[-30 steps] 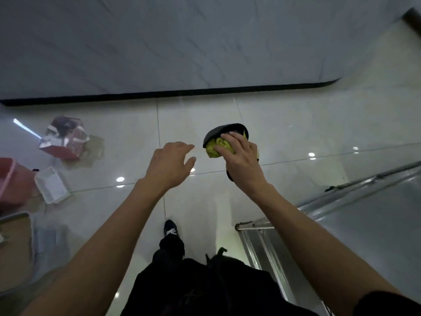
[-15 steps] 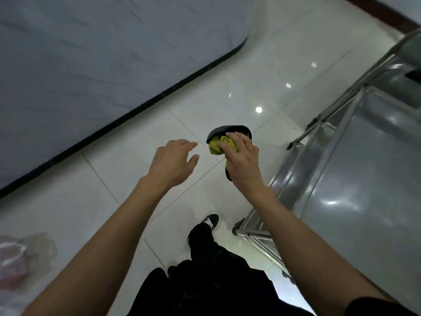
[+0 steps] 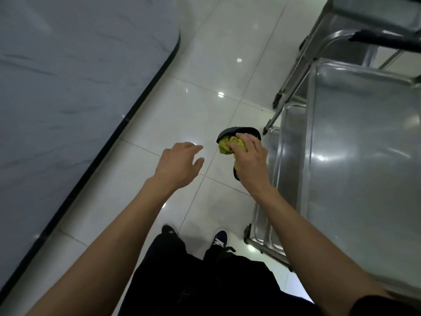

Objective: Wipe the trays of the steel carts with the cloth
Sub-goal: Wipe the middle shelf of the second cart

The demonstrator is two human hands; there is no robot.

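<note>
— Yellow-green cloth [image 3: 227,144], bunched up, is sitting in the right hand [image 3: 249,163], just right of the middle of the view. Are you seeing it too?

— Yes. The fingers are curling over the top of it and gripping it, with a dark piece [image 3: 239,131] wrapping behind the cloth and peeking out again under the heel of the hand. I cannot tell what that dark piece is, because the hand is covering most of it.

— And the left hand [image 3: 180,164]?

— It is hovering just at nine o'clock of the cloth, apart from it, fingers loosely spread and lightly bent, holding nothing.

— Where is the steel cart [image 3: 293,156] lying?

— At three o'clock of the right hand. Its top tray [image 3: 364,160] is running off the right edge, so its far side is cut off. A lower shelf is showing only as a narrow strip along the near rim. The cloth is hanging beside the cart's corner, not touching the tray as far as I can see.

— Anything at one o'clock?

— A second cart [image 3: 355,17], mostly cropped by the top edge, and a dark handle [image 3: 387,41] is crossing in front of it.

— At ten o'clock?

— A grey marbled slab [image 3: 68,76] with a black edge is filling that side. Two dark shoes [image 3: 219,240] are standing on the glossy floor tiles [image 3: 205,87] at six o'clock; the left one is blurred.
</note>
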